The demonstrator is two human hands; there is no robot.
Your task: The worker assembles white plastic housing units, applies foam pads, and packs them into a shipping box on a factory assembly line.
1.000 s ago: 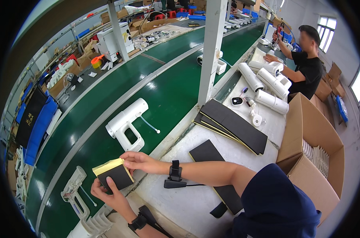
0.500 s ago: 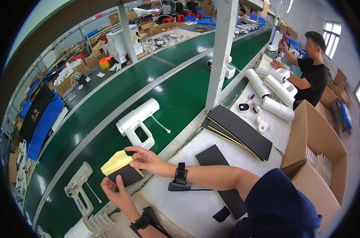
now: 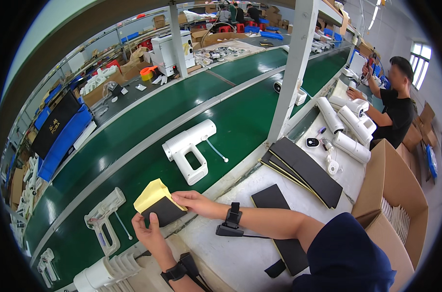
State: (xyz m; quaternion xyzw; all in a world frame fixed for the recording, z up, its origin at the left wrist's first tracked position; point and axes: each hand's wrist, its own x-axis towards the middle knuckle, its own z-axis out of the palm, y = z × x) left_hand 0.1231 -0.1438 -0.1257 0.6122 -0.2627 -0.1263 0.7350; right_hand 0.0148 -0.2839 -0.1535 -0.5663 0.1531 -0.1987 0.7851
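Observation:
A small black foam pad (image 3: 164, 211) with a yellow backing sheet (image 3: 152, 193) folded up from its upper edge is held between my two hands. My left hand (image 3: 151, 234) grips the pad's lower left edge, thumb on the black face. My right hand (image 3: 197, 202) pinches its right side, where the yellow sheet meets the foam. Beyond them, on the green conveyor belt, lies a white gun-shaped housing (image 3: 191, 146) with a looped handle and a thin white tube. Nearer on the left is an open half-shell (image 3: 105, 214) of similar shape.
Black foam strips with yellow backing (image 3: 306, 170) are stacked to the right, and another strip (image 3: 284, 233) lies under my right forearm. White cylindrical housings (image 3: 350, 124) cluster near a person (image 3: 398, 104) at the far right. A cardboard box (image 3: 401, 187) and a white post (image 3: 294, 73) flank the bench.
The whole view has shifted, moving the scene rightward in the picture. My right fingers have drawn in closer against the pad's edge; the yellow sheet stands up more. Another white part shows at lower left.

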